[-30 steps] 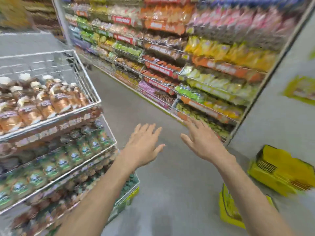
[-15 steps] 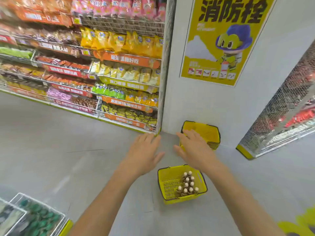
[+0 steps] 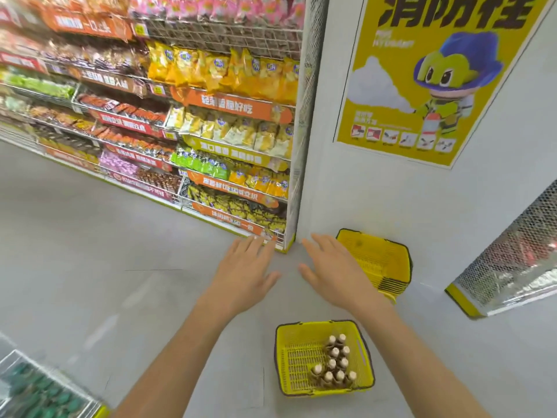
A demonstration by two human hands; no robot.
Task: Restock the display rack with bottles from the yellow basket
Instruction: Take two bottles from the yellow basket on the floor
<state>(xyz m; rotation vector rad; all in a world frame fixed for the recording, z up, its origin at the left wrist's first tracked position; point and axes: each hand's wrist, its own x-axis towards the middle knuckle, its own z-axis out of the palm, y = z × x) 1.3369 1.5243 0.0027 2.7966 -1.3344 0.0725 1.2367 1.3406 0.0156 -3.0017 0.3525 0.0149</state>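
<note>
A single head-worn wide-angle camera looks forward and down from well above the floor (image 3: 90,251), yellow basket (image 3: 297,362) at six o'clock, snack shelves (image 3: 211,116) at eleven o'clock.

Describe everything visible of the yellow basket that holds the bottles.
The basket looks like yellow plastic: rectangular, with slotted mesh walls and bottom and a dark handle folded down along its rim. It stands upright on the grey floor. Its right half holds about ten upright bottles with brown bodies and white caps; its left half is bare. The left hand and right hand hover open beyond it, touching nothing.
</note>
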